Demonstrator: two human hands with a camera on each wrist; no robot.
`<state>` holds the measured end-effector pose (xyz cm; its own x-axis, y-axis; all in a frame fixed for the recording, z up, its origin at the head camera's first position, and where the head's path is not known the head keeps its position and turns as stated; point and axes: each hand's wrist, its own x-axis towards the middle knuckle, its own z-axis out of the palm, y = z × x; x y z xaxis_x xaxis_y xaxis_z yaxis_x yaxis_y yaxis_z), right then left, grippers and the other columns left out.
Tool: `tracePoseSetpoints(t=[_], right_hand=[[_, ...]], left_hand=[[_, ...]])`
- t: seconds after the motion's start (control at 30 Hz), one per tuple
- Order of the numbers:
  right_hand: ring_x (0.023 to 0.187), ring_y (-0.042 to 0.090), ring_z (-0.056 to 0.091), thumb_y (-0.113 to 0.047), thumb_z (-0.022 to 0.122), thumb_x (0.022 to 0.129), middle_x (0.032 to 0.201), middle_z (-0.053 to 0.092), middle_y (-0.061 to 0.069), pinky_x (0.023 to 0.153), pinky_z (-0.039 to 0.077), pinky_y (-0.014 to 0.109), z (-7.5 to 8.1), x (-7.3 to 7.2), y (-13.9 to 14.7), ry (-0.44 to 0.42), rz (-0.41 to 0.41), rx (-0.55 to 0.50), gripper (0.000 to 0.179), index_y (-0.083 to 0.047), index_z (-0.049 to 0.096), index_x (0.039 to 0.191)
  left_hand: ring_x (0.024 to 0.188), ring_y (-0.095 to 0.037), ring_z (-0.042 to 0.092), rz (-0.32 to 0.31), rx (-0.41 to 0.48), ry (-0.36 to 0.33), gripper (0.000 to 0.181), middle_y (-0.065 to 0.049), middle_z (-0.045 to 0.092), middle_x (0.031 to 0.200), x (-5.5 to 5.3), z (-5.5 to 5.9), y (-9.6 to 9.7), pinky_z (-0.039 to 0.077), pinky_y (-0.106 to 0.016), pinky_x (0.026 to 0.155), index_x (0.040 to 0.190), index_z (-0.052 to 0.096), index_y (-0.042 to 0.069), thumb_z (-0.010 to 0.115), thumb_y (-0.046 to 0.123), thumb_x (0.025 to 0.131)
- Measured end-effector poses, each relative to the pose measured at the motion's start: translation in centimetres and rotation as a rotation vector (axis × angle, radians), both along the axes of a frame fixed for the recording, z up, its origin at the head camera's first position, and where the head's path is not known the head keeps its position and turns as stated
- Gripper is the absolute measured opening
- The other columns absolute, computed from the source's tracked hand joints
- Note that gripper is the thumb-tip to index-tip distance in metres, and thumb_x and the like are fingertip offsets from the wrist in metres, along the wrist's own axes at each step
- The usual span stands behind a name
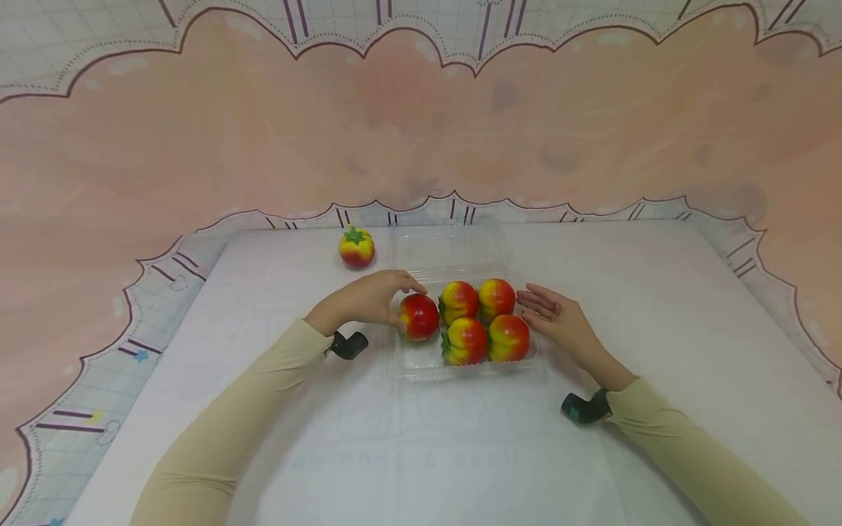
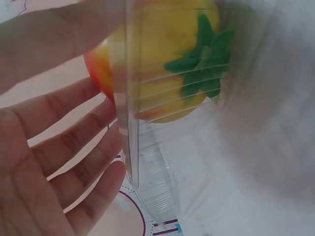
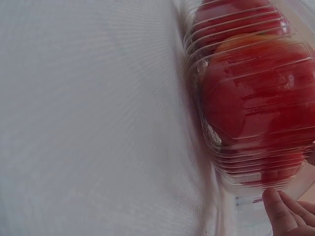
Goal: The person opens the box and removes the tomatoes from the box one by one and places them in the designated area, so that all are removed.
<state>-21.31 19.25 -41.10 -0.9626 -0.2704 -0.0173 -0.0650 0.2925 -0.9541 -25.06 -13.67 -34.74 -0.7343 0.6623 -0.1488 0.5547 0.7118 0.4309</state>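
Note:
A clear plastic box (image 1: pixel 421 359) stands on the white table with several red-and-yellow toy tomatoes (image 1: pixel 465 341) in it. At its left end my left hand (image 1: pixel 371 298) curls thumb and fingers round another toy tomato (image 1: pixel 419 317). In the left wrist view this tomato's green star-shaped top (image 2: pixel 204 61) shows through the clear wall. My right hand (image 1: pixel 559 321) is at the box's right end, fingers loosely extended. The right wrist view has its fingertips (image 3: pixel 273 201) right at the box's ribbed edge, beside the red fruit inside.
The box's clear lid (image 1: pixel 450 247) lies folded back behind it. Another toy tomato (image 1: pixel 357 247) stands on the table (image 1: pixel 658 292) at the back left, green top up. A patterned pink cloth (image 1: pixel 421 131) hangs behind the table.

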Motion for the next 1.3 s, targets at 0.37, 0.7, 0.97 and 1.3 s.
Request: tracePoseSetpoints(t=[0.37, 0.7, 0.97, 1.3], right_hand=[[0.129, 0.038, 0.043, -0.005, 0.058, 0.092, 0.140, 0.044, 0.026, 0.090, 0.046, 0.015, 0.1, 0.0, -0.1, -0.004, -0.007, 0.009, 0.058, 0.004, 0.031, 0.143], [0.128, 0.038, 0.043, -0.005, 0.058, 0.092, 0.140, 0.045, 0.027, 0.089, 0.046, 0.012, -0.1, 0.0, 0.0, 0.020, 0.000, 0.003, 0.058, 0.005, 0.032, 0.142], [0.128, 0.038, 0.044, -0.006, 0.057, 0.092, 0.139, 0.045, 0.027, 0.088, 0.046, 0.012, -0.1, 0.0, 0.0, 0.026, 0.002, 0.010, 0.057, 0.006, 0.032, 0.142], [0.130, 0.037, 0.043, -0.006, 0.057, 0.092, 0.141, 0.044, 0.026, 0.090, 0.045, 0.014, 0.0, 0.0, 0.0, 0.004, -0.002, 0.015, 0.059, 0.004, 0.031, 0.143]], left_hand=[[0.112, -0.022, 0.055, 0.045, 0.034, 0.011, 0.051, -0.004, 0.062, 0.120, -0.2, -0.8, 0.1, 0.049, -0.038, 0.097, 0.119, 0.062, 0.012, 0.081, 0.016, 0.072], [0.111, -0.023, 0.057, 0.064, 0.059, 0.036, 0.050, -0.004, 0.064, 0.118, 0.0, -1.0, -0.1, 0.049, -0.039, 0.096, 0.120, 0.063, 0.013, 0.080, 0.023, 0.074], [0.124, -0.024, 0.052, 0.026, 0.007, 0.084, 0.057, -0.006, 0.061, 0.128, 0.2, -0.9, 0.0, 0.042, -0.042, 0.106, 0.126, 0.060, 0.012, 0.080, 0.020, 0.074], [0.118, -0.022, 0.054, 0.018, -0.038, 0.136, 0.056, -0.004, 0.062, 0.124, 0.1, -1.2, 0.3, 0.045, -0.040, 0.102, 0.122, 0.062, 0.014, 0.081, 0.028, 0.072]])
